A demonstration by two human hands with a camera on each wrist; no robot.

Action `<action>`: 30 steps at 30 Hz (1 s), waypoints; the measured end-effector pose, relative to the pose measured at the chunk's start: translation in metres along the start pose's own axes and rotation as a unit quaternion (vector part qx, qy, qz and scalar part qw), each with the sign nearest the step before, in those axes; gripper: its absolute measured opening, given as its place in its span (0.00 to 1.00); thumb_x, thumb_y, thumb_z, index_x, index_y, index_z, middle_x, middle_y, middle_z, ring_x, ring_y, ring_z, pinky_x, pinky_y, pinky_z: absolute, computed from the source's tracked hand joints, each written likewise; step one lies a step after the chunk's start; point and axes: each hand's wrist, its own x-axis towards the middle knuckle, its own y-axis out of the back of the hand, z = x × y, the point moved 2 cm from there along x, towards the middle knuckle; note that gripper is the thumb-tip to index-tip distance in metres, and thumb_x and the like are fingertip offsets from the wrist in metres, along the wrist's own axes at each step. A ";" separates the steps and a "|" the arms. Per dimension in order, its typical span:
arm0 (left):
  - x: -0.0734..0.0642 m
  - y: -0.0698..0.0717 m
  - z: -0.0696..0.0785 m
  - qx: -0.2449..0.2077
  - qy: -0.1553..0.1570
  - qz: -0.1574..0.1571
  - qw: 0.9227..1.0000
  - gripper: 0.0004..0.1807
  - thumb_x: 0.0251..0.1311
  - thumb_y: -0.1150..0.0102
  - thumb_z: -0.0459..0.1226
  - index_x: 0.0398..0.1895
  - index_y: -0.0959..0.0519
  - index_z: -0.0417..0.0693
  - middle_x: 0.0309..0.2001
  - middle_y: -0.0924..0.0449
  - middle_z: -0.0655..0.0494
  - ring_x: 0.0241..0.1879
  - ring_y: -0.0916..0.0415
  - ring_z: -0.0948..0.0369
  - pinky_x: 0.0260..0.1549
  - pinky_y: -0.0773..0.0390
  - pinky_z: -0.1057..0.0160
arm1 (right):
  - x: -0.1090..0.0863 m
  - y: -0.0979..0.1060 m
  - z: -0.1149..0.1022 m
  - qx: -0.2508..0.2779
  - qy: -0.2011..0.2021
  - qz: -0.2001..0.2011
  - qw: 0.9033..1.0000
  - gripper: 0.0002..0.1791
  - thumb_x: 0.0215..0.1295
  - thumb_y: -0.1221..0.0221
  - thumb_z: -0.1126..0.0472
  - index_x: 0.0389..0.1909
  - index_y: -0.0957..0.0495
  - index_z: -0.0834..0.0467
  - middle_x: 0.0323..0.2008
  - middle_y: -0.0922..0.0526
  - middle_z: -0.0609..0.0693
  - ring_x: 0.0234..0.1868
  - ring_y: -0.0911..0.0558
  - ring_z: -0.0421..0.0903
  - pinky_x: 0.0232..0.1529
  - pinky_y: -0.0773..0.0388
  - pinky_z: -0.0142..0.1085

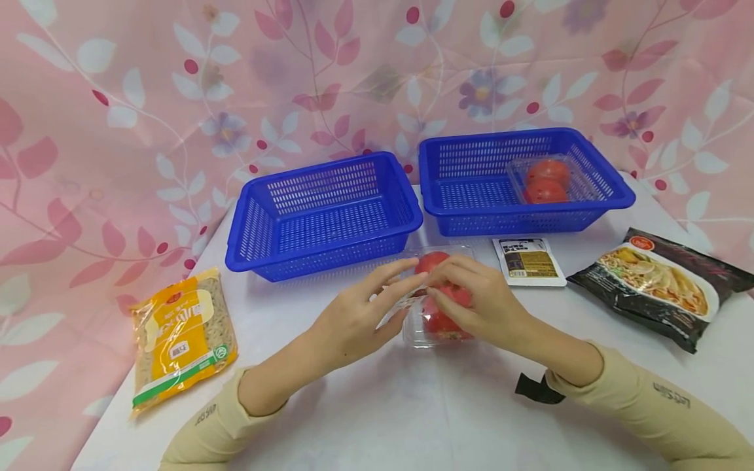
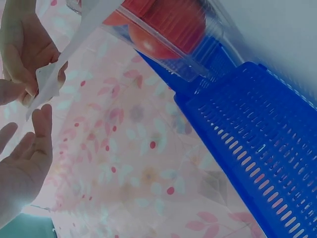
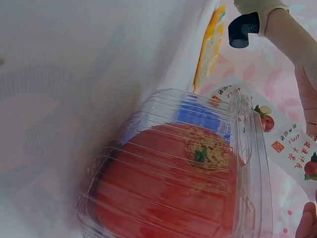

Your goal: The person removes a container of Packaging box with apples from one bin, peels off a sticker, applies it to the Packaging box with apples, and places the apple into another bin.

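A clear plastic box (image 1: 415, 339) of red tomato-like fruit (image 1: 438, 320) lies on the table beneath both hands. In the right wrist view, a white paper label strip (image 3: 292, 144) printed with apples and "APPLE" runs beside the box. My right hand (image 1: 485, 297) pinches the strip over the box; a folded white corner (image 2: 47, 82) shows by its fingers in the left wrist view. My left hand (image 1: 353, 320) reaches to the strip from the left, its fingers extended and spread near the strip's end. Whether its fingertips touch the paper is hard to tell.
Behind are two blue baskets; the left basket (image 1: 330, 252) looks bare, the right basket (image 1: 524, 219) holds another box of fruit (image 1: 548, 180). An orange grain bag (image 1: 182, 340) lies left. A white-edged sachet (image 1: 529, 261) and black noodle bag (image 1: 660, 281) lie right.
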 end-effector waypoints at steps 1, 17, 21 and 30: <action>0.000 -0.001 0.000 0.010 -0.009 0.002 1.000 0.31 0.47 0.37 0.28 0.59 0.32 0.42 0.59 0.33 0.46 0.47 0.24 0.57 0.42 0.26 0.71 | 0.000 0.000 0.000 0.000 0.000 0.001 1.000 0.13 0.47 0.36 0.75 0.34 0.22 0.57 0.33 0.22 0.44 0.34 0.24 0.41 0.38 0.25 0.28; -0.007 -0.011 -0.003 0.016 0.011 0.011 1.000 0.28 0.46 0.34 0.31 0.55 0.27 0.36 0.55 0.29 0.45 0.43 0.21 0.59 0.39 0.25 0.72 | -0.001 0.000 0.002 0.001 -0.002 -0.001 1.000 0.11 0.49 0.37 0.73 0.33 0.22 0.57 0.33 0.22 0.45 0.36 0.24 0.40 0.37 0.22 0.35; -0.007 -0.012 -0.005 0.021 0.006 0.011 1.000 0.28 0.47 0.34 0.31 0.54 0.27 0.34 0.56 0.30 0.45 0.42 0.22 0.59 0.38 0.25 0.73 | -0.001 0.000 0.002 0.002 -0.002 0.000 1.000 0.11 0.49 0.37 0.73 0.32 0.22 0.57 0.33 0.23 0.45 0.35 0.24 0.40 0.36 0.23 0.32; -0.013 -0.017 -0.011 -0.050 0.020 -0.031 0.998 0.38 0.44 0.30 0.32 0.61 0.36 0.31 0.63 0.39 0.44 0.34 0.25 0.63 0.37 0.27 0.78 | 0.001 0.004 0.003 0.001 -0.005 0.010 1.000 0.10 0.50 0.38 0.73 0.31 0.22 0.57 0.30 0.24 0.44 0.31 0.27 0.40 0.30 0.27 0.30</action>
